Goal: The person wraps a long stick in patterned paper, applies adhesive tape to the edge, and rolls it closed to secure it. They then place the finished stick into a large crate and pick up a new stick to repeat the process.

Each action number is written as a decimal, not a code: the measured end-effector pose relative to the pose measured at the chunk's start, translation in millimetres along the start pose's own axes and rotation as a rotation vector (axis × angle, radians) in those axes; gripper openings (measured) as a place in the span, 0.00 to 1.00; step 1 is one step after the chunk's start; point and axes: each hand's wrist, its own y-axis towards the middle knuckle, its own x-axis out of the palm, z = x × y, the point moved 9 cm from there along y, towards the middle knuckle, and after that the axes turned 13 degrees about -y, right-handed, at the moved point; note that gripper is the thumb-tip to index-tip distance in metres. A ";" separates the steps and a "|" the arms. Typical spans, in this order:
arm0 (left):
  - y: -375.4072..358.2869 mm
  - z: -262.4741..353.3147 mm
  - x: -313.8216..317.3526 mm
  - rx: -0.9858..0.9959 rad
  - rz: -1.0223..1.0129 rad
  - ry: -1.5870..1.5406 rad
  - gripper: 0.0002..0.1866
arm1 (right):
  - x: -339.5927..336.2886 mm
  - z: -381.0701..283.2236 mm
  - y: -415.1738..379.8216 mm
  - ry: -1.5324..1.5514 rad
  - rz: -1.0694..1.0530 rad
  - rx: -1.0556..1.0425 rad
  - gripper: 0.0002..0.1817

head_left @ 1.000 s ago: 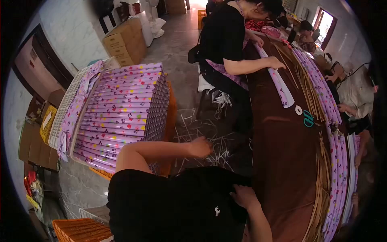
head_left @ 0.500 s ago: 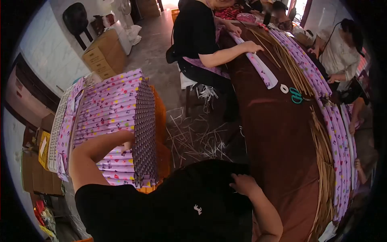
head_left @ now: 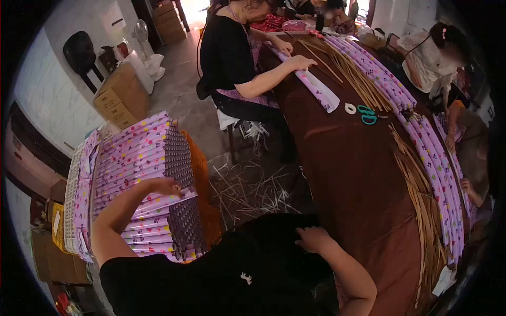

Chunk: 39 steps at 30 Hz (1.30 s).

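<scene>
My left hand (head_left: 169, 186) is closed around one purple patterned roll (head_left: 188, 194), whose end juts out past its neighbours. It lies on a large stack of similar rolls (head_left: 138, 143), purple with paw-like and coloured marks, their dark hollow ends facing right. My right hand (head_left: 314, 239) hangs in front of my black shirt beside the table edge, fingers loosely apart and holding nothing. Brown cloth covers the table (head_left: 348, 168) to my right. On it lie teal-handled scissors (head_left: 367, 115) and a white tape roll (head_left: 350, 109).
Orange crates (head_left: 199, 163) stand beside the stack, and white strips (head_left: 258, 189) litter the floor. Across the table, a co-worker's hands (head_left: 300, 63) work a partly rolled purple sheet (head_left: 319, 90). Thin brown sticks (head_left: 416, 205) and more rolls line the far side, where other people sit.
My left hand has moved right and closed on a roll, whose end now sticks out of the stack. The view has shifted slightly; my right hand stays near the table edge.
</scene>
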 end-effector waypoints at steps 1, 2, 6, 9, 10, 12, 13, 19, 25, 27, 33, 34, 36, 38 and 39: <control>12.7 27.8 -3.6 0.250 0.015 -0.077 0.24 | 0.4 -0.4 1.0 -0.018 0.021 -0.009 0.33; 26.0 26.2 -4.8 0.181 0.025 -0.278 0.23 | 1.5 0.7 0.8 -0.008 0.025 0.002 0.33; 46.3 120.1 9.3 0.115 0.086 -0.257 0.18 | 7.4 4.1 7.4 -0.008 0.111 0.019 0.32; 74.0 176.4 44.5 0.316 0.001 -0.053 0.18 | 2.0 8.2 9.0 0.025 0.111 0.031 0.30; 74.9 197.9 63.1 0.319 -0.090 -0.062 0.19 | 2.5 6.3 9.0 0.041 0.059 0.009 0.30; 71.3 237.6 99.9 0.315 -0.205 0.029 0.19 | -11.1 6.3 10.0 0.100 0.173 -0.006 0.29; 58.7 266.2 115.2 0.497 -0.203 0.237 0.20 | -20.4 4.3 9.1 0.137 0.271 -0.049 0.28; 9.9 345.9 205.9 0.878 -0.327 0.584 0.15 | -74.6 11.2 -6.9 1.185 0.482 -0.297 0.31; -19.7 378.8 273.3 1.120 -0.443 0.614 0.16 | -88.7 -27.7 -36.1 1.254 0.136 -0.672 0.35; -26.3 390.0 293.1 1.224 -0.421 0.654 0.13 | -83.4 -43.5 -29.5 1.250 0.118 -0.662 0.36; -49.4 404.6 345.9 1.461 -0.440 0.824 0.17 | -105.1 -56.8 -53.7 1.367 0.326 -0.750 0.21; -45.4 404.7 349.3 1.447 -0.373 0.947 0.18 | -104.0 -50.8 -62.3 1.416 0.362 -0.687 0.17; -58.5 410.5 344.4 1.585 -0.220 1.043 0.19 | -107.8 -40.8 -83.3 1.382 0.411 -0.577 0.16; -67.3 414.9 339.2 1.716 -0.064 1.140 0.20 | -107.7 -21.5 -101.5 1.370 0.502 -0.354 0.18; -86.5 423.5 327.0 1.913 -0.057 0.865 0.22 | -114.8 -8.5 -120.3 1.312 0.733 -0.301 0.21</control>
